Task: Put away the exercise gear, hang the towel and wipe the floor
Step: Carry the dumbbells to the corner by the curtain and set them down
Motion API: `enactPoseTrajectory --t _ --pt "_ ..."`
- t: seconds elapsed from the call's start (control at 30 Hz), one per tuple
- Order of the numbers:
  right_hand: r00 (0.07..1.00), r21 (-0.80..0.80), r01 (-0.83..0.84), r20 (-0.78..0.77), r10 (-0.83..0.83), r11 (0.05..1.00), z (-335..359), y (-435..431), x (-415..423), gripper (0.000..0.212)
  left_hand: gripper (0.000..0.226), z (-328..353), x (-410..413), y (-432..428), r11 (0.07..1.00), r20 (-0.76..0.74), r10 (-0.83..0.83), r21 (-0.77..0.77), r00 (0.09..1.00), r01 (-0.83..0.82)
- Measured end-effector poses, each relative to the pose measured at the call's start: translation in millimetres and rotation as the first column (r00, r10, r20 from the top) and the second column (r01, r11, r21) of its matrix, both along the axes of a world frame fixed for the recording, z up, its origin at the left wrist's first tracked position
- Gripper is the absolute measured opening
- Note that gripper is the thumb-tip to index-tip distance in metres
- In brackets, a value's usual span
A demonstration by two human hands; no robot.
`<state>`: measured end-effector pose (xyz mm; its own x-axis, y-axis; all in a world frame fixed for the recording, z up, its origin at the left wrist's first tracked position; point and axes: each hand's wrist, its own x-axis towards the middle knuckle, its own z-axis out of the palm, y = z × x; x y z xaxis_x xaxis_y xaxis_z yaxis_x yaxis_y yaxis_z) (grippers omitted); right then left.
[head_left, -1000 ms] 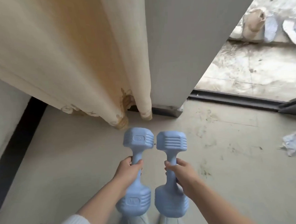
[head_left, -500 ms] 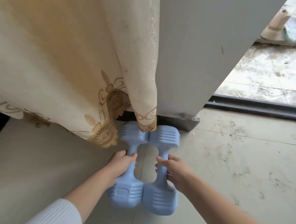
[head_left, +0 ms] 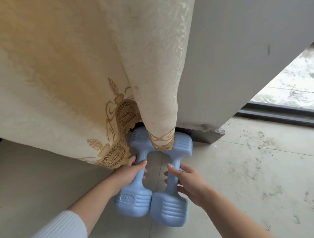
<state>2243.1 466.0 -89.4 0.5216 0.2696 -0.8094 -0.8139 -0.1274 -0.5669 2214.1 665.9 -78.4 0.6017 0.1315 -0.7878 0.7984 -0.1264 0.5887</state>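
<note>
Two light blue dumbbells lie side by side on the floor tiles, touching at their near ends. My left hand [head_left: 129, 174] is wrapped around the handle of the left dumbbell [head_left: 133, 201]. My right hand [head_left: 187, 182] grips the handle of the right dumbbell [head_left: 169, 210]. Their far ends reach under the hem of a cream curtain [head_left: 80, 77] with gold embroidery, which hides part of them. No towel is in view.
A grey wall pillar [head_left: 239, 62] stands right behind the dumbbells. A dark sliding-door track [head_left: 280, 114] runs to the right, with dirty balcony floor [head_left: 294, 85] beyond. The beige floor tiles [head_left: 252, 169] carry dark scuff marks on the right.
Both dumbbells came down from the air and moved forward to the floor, their far ends sliding under the curtain hem. My view has dropped lower and closer.
</note>
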Motion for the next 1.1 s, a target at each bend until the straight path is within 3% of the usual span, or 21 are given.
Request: enactPoseTrajectory --t 0.07,0.23,0.3,0.4,0.57,0.83,1.1 --pt "0.998 -0.061 -0.054 0.038 0.057 0.997 2 1 0 0.022 0.026 -1 -1 1 0.997 -0.012 -0.054 0.063 0.998 0.055" --pt "0.976 -0.287 -0.135 0.128 0.177 0.949 6 10 7 0.04 0.021 0 -4 -5 0.956 -0.034 -0.144 0.255 0.989 0.147" --pt "0.964 -0.346 -0.175 0.131 0.232 0.922 9 12 9 0.031 0.035 2 -5 -8 0.932 -0.01 -0.179 0.319 0.984 0.173" --pt "0.953 -0.413 -0.199 0.132 0.274 0.889 21 10 12 0.022 0.032 9 -7 -9 0.919 0.014 -0.173 0.363 0.985 0.157" --pt "0.917 -0.504 -0.269 0.128 0.379 0.821 68 1 4 0.056 0.053 42 -28 -8 0.921 0.003 -0.102 0.377 0.995 0.093" --pt "0.867 -0.487 -0.357 0.144 0.476 0.797 262 -1 -55 0.041 0.03 224 -114 -33 0.902 0.026 0.16 0.403 0.987 -0.157" --pt "0.48 -0.632 -0.582 0.239 0.844 0.511 488 4 -128 0.036 0.032 460 -220 -57 0.816 0.116 0.227 0.519 0.967 -0.254"
